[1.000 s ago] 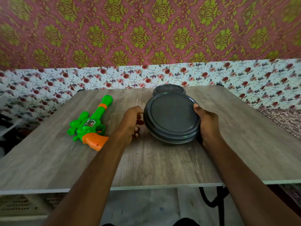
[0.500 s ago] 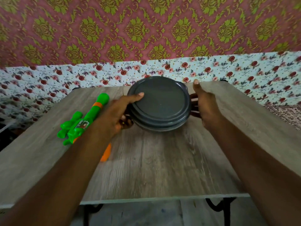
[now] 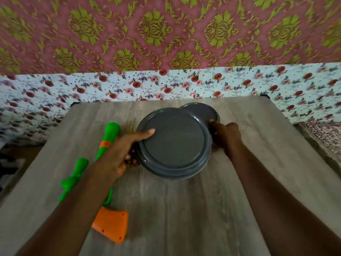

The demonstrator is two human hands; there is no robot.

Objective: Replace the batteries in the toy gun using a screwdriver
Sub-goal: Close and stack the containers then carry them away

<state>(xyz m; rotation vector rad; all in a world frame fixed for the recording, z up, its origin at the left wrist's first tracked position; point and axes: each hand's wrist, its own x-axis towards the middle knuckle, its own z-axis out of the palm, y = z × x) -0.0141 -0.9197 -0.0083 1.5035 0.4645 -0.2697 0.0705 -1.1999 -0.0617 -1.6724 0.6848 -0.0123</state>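
Left hand (image 3: 118, 156): thumb flat on top of grey plate stack (image 3: 173, 141), fingers curled under rim at 9 o'clock.
Right hand (image 3: 227, 137): fingers curled on stack edge at 3 o'clock.
Smaller grey dish (image 3: 201, 111) behind, at 1 o'clock.
Toy gun (image 3: 108, 137) flat on table (image 3: 184, 209), 8 o'clock from stack, partly under left forearm.
Long axis 6-to-12, orange grip toward person.
Left hand nearer gun; likely needs plates set down first.
Screwdriver not made out.

Grey plates (image 3: 173, 143) lowered, small dish (image 3: 203, 111) showing again behind, right hand (image 3: 227, 137) lower
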